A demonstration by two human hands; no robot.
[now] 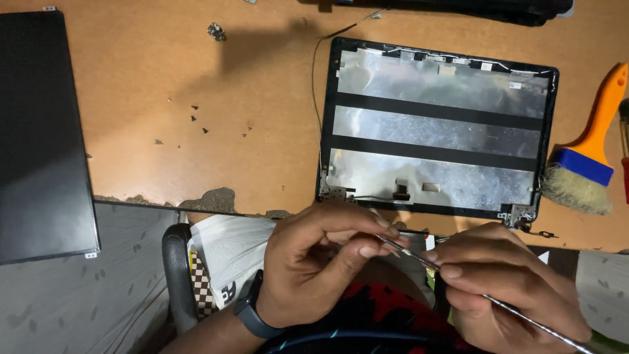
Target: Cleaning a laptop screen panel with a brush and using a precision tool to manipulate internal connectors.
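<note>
My left hand (321, 262) pinches the tip of a thin metal screwdriver shaft (419, 257) just below the table's front edge. My right hand (504, 282) grips the same shaft further down, its length running toward the lower right corner. A laptop lid back cover (436, 128) lies open side up on the wooden table just beyond my hands, with silver foil panels, black strips and hinges at its near corners. A dark band sits on my left wrist.
A black laptop screen panel (42, 131) lies at the left, overhanging the table edge. An orange-handled brush (586, 154) rests at the right. Small screws (196, 121) are scattered mid-table. The chipped table edge (209, 200) and a chair arm (177, 275) are below.
</note>
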